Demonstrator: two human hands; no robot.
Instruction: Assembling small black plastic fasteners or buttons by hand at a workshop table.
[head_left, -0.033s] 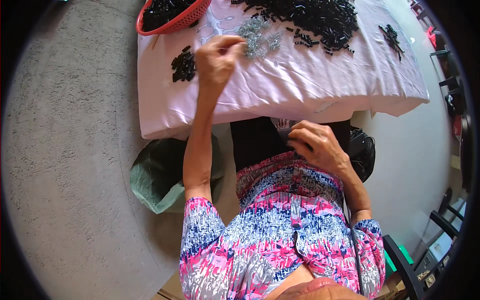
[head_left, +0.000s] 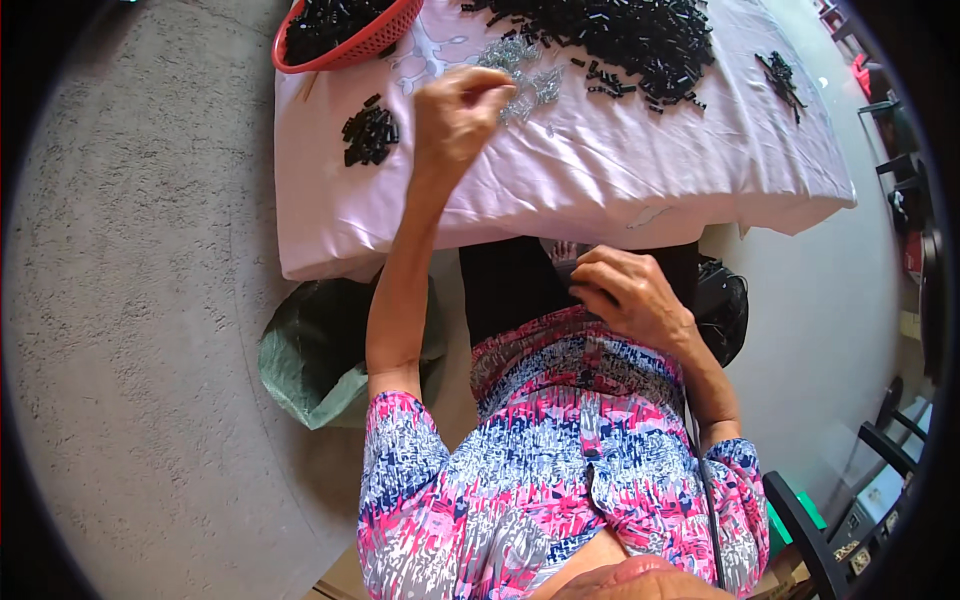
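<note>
Over the near edge of a pile of small silvery, wire-like pieces (head_left: 537, 90), my left hand (head_left: 455, 120) is closed in a pinch. Whatever its fingertips hold, if anything, is too small to make out. My right hand (head_left: 635, 292) is low over my lap, just off the table's front edge, with fingers curled and pressed together. What it may hold is hidden. Left of my left hand lies a small heap of short black tube-like pieces (head_left: 370, 136). A much larger heap of similar black pieces (head_left: 650, 45) spreads over the far part of the table.
A red basket (head_left: 350, 50) full of black pieces stands at the table's far left. The table has a pale pink cloth (head_left: 600, 170). Some thin black pieces (head_left: 783, 82) lie far right. Below the left front corner an open green sack (head_left: 290, 370) stands on the floor.
My left hand has shifted a little to the right, further across the silvery pile, still pinched. My right hand has stayed practically where it was.
</note>
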